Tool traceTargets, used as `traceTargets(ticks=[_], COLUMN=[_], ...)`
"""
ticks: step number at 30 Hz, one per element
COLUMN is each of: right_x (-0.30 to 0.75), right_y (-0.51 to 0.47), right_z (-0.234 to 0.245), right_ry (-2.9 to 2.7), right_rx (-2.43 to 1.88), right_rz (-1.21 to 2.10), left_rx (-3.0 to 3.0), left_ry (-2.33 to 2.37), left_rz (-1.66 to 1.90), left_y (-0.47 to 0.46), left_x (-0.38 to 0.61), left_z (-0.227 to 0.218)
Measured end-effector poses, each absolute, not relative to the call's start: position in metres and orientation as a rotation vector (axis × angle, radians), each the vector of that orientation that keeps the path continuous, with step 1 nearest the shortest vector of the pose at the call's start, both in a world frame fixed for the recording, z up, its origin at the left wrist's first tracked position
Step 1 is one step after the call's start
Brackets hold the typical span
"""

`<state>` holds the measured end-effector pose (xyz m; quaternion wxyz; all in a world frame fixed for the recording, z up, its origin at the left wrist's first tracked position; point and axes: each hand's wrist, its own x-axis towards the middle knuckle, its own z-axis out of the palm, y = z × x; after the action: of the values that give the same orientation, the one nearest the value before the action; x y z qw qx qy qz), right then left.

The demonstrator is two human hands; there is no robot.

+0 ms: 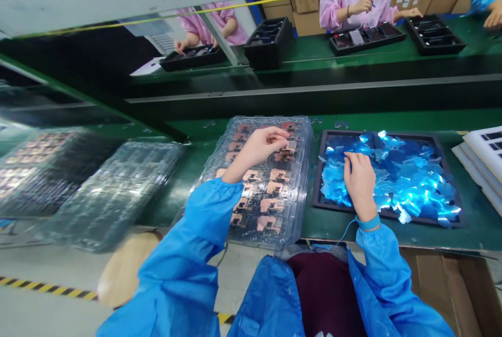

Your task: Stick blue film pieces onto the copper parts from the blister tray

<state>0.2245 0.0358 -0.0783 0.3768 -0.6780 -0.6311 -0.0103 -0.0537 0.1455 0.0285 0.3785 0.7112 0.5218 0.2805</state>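
My left hand [263, 150] reaches over a clear plastic tray [307, 170] that holds rows of small copper-coloured circuit boards [277, 175]. Its thumb and fingers are drawn together by a board near the tray's far right corner; whether anything is between them is too small to tell. To the right, my right hand [360, 177] is over the left part of a dark shallow tray [318, 190] heaped with shiny blue film pieces [415, 185]. Those fingers are bent and closed, and their tips hide whatever they may hold. A blue band circles the right wrist.
More clear trays [117, 185] stand on the left, blurred, beside stacked board trays [43, 164]. White foam sheets [480, 164] lie at the right edge. Below is a round stool [127, 269]. Across the bench, people in pink sleeves [331, 10] work at black trays [368, 39].
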Motion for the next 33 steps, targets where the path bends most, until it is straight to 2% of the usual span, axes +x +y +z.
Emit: traceTargets(ticks=[3,9,14,23,26,30,33], right_x=[0.221,0.216,0.216,0.214,0.215,0.215,0.216], right_y=[0.037,0.036,0.036,0.03,0.027,0.024,0.021], right_z=[-0.079,-0.078,-0.078,-0.077,-0.076,-0.074,-0.074], right_ry=[-1.611,-1.6,-1.587,-1.505,-1.492,-1.471,-1.476], right_rx=[-1.72,-1.663,-1.625,-1.58,-1.575,-1.585,-1.593], right_rz=[-0.015,0.055,0.071,0.12,0.136,0.127,0.128], left_rx=[1.941,2.179,2.333,2.603,2.68,2.558,2.506], left_ry=[1.399,1.521,1.497,1.452,1.213,1.093,1.103], left_rz=[0.625,0.806,0.798,0.806,0.595,0.129,0.071], left_y=[0.16,0.175,0.184,0.199,0.23,0.269,0.284], left_x=[-0.066,-0.056,-0.05,-0.012,0.049,0.14,0.182], left_z=[0.02,-0.005,-0.015,0.003,0.005,-0.022,-0.047])
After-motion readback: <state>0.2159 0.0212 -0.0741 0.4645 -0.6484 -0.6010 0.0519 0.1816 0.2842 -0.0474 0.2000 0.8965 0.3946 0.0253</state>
